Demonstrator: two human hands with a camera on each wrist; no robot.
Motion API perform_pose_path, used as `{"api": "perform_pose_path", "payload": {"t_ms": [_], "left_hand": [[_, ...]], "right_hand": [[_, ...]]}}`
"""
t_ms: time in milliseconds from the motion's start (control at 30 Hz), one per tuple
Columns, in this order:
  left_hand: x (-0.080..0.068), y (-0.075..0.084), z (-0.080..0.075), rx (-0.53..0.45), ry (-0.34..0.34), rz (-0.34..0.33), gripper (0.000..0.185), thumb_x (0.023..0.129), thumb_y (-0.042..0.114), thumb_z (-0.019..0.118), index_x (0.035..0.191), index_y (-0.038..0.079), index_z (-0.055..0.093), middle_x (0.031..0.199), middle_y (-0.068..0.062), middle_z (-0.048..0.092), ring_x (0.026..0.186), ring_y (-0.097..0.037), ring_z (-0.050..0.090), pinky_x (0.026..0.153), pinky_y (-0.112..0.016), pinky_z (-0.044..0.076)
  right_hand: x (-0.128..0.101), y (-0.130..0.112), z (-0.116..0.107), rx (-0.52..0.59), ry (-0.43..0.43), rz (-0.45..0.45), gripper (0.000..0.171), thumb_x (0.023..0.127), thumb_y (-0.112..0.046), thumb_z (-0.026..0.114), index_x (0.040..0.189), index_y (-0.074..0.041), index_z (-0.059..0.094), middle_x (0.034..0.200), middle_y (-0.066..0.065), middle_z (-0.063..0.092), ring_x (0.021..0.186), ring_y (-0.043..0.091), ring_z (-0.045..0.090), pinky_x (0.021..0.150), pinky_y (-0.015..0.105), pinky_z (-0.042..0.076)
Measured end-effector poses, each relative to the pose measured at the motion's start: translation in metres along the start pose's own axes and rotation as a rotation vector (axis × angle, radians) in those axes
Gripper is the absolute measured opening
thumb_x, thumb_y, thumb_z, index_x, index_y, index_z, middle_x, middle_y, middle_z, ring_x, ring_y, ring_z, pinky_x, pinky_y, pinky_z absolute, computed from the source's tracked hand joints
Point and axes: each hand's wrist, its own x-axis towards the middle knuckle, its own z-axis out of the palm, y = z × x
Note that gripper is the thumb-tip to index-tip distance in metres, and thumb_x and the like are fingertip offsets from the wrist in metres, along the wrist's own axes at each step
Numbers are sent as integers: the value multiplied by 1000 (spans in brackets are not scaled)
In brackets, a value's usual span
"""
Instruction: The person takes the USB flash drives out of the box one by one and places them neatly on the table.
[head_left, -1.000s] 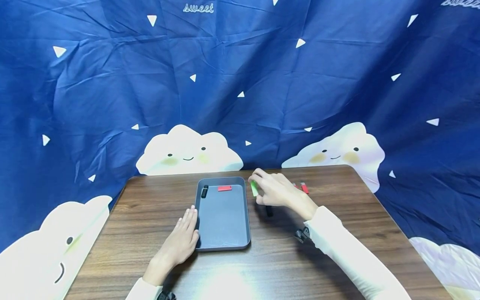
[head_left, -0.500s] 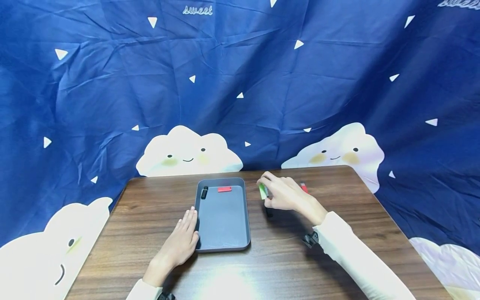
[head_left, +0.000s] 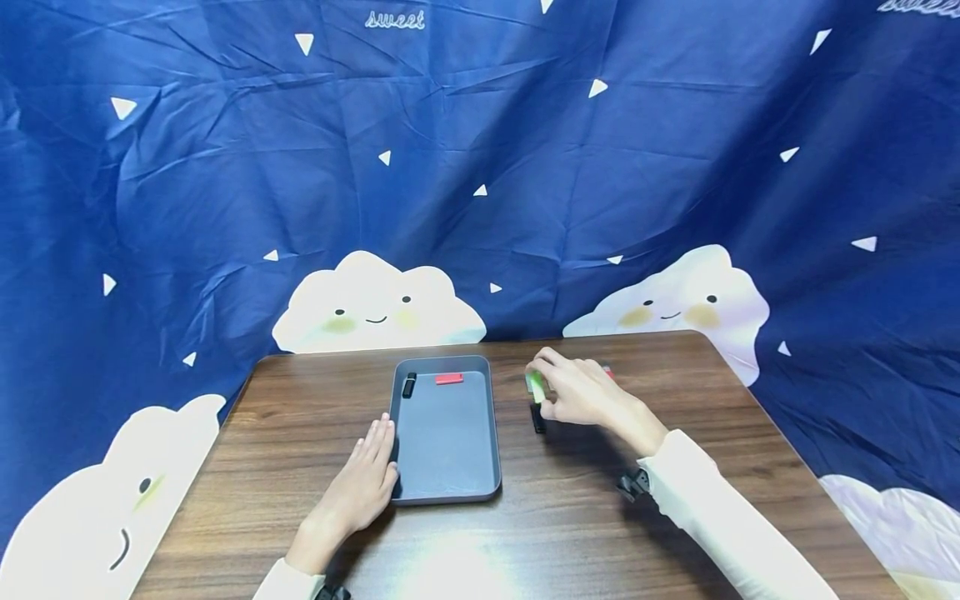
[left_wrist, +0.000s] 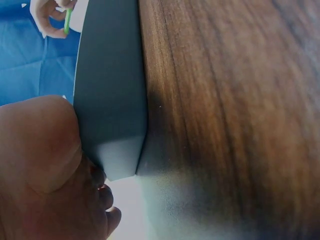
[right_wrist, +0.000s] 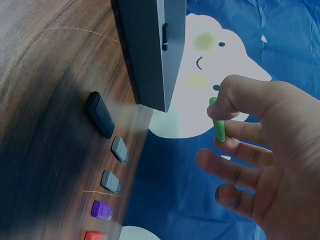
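My right hand point(head_left: 581, 392) pinches a thin bright green piece point(right_wrist: 218, 120) with rounded ends between thumb and fingers; its exact kind is unclear. It holds the piece above the table, right of a grey tray point(head_left: 450, 442). Flat and with straight fingers, my left hand point(head_left: 358, 483) rests against the tray's left side. Inside the tray, near the far end, lie a black USB stick point(head_left: 408, 385) and a red USB stick point(head_left: 449, 378). A larger black stick point(right_wrist: 100, 115) lies on the table near the right hand.
In the right wrist view, a row of USB sticks continues past the black one: two grey ones, the nearer grey stick point(right_wrist: 120, 149) and another grey stick point(right_wrist: 110, 181), then a purple stick point(right_wrist: 101, 210) and a red stick point(right_wrist: 94, 236). A blue curtain point(head_left: 480, 150) hangs behind the table.
My right hand has moved to the right, away from the tray, still pinching the green piece. It now covers more of the red stick on the right. The left hand has stayed in place.
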Motion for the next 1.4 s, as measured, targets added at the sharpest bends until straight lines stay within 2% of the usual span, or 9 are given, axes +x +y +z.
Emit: {"api": "perform_pose_path", "payload": {"t_ms": [200, 400, 767, 900, 1067, 1167, 1333, 1400], "left_hand": [[0, 2, 0, 4, 1, -5, 61, 110, 16, 45, 162, -12, 30, 172, -30, 26, 161, -47, 26, 130, -64, 28], [0, 2, -1, 9, -25, -23, 62, 111, 16, 46, 164, -10, 27, 174, -27, 23, 163, -44, 24, 131, -62, 25], [0, -9, 9, -18, 42, 37, 63, 110, 18, 42, 164, -11, 27, 173, -30, 25, 160, -48, 26, 126, -68, 29], [0, -5, 4, -44, 28, 29, 63, 110, 17, 44, 163, -11, 27, 173, -31, 24, 160, -50, 25, 127, -69, 27], [1, 0, -2, 0, -21, -15, 62, 111, 15, 47, 164, -10, 27, 175, -27, 22, 162, -45, 24, 131, -63, 26], [1, -2, 1, 3, -13, -5, 62, 111, 17, 45, 164, -10, 26, 175, -28, 22, 163, -45, 23, 132, -62, 25], [0, -3, 2, 0, -17, -9, 63, 111, 18, 44, 164, -10, 26, 175, -28, 22, 163, -45, 23, 131, -62, 25], [0, -1, 0, 3, -29, -22, 63, 111, 17, 46, 164, -10, 27, 175, -26, 22, 163, -45, 23, 131, -63, 26]], "right_hand": [[-6, 5, -1, 13, -9, 53, 51, 74, -23, 80, 124, -17, 70, 120, -3, 63, 63, 11, 53, 54, 31, 44], [-11, 8, 0, 30, -43, 85, 53, 74, -23, 79, 126, -17, 70, 122, -4, 62, 62, 10, 51, 53, 30, 41], [-20, 15, 3, 25, -60, 90, 53, 74, -23, 80, 126, -15, 70, 118, -4, 61, 59, 9, 46, 51, 27, 37], [-22, 17, 3, 14, -48, 86, 53, 73, -23, 81, 124, -15, 71, 117, -3, 62, 59, 11, 47, 53, 29, 40], [-23, 18, 4, 11, -53, 91, 53, 73, -24, 81, 125, -15, 71, 120, -3, 63, 65, 12, 49, 62, 36, 48], [-25, 19, 6, 11, -57, 95, 55, 73, -23, 81, 126, -14, 71, 124, -2, 64, 70, 9, 49, 66, 38, 50], [-29, 22, 11, 8, -78, 109, 58, 74, -25, 81, 130, -13, 71, 128, -1, 65, 71, 7, 49, 69, 35, 47], [-30, 23, 13, 8, -90, 117, 59, 74, -26, 81, 132, -14, 71, 130, -1, 65, 70, 8, 49, 64, 31, 44]]}}
